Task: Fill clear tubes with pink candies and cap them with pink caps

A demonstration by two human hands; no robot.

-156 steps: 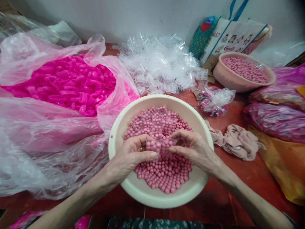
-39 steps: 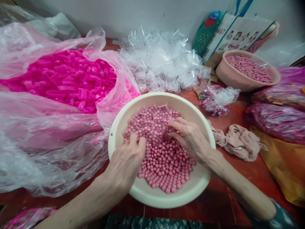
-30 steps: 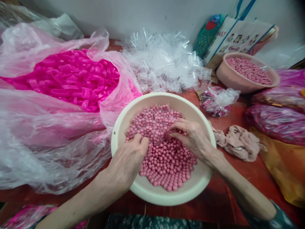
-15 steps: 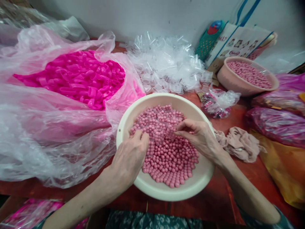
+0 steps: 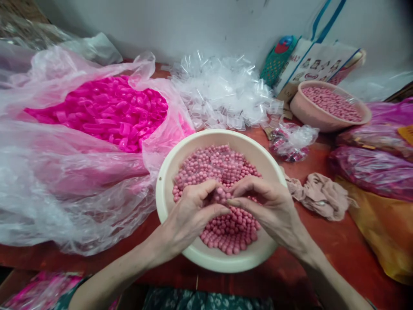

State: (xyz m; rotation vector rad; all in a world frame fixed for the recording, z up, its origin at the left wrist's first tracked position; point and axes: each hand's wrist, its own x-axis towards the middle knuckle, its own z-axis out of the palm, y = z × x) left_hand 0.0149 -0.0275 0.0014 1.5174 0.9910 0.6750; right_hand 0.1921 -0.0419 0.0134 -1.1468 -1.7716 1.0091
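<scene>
Fingers (image 5: pixel 214 211) of both hands are pinched inward over one small cluster of pink beads (image 5: pixel 222 194). Left hand (image 5: pixel 193 206) grips it from the left between thumb and forefinger; right hand (image 5: pixel 267 200) has its thumb and forefinger closed on the right edge. It looks to sit in a clear packet, though blur makes that uncertain. The cluster is held above the middle of the basin.

Largest of all is the red surface (image 5: pixel 338 245). On its left sprawls a plastic bag (image 5: pixel 80 168), open around bright pink plastic pieces (image 5: pixel 103 114). The cream basin (image 5: pixel 232 267) stands just beside it, in front of a heap of clear plastic pieces (image 5: pixel 226 90). Back right sits a smaller pink bowl (image 5: pixel 309 114), also filled with beads; nearer lies a crumpled cloth (image 5: pixel 324 196). Smallest are the loose-looking beads (image 5: pixel 232 241) spread across the basin floor.

If the pinch is uneven or too hard, the cluster could slip or split and beads could scatter, probably back into the basin; a wrist bearing on the rim might tip it.

A white carrier bag (image 5: pixel 319 60) bears printed figures, red lettering and an oval red logo, none of it legible. Brown cardboard (image 5: pixel 288 91) beside it shows a dark mark resembling a W.
</scene>
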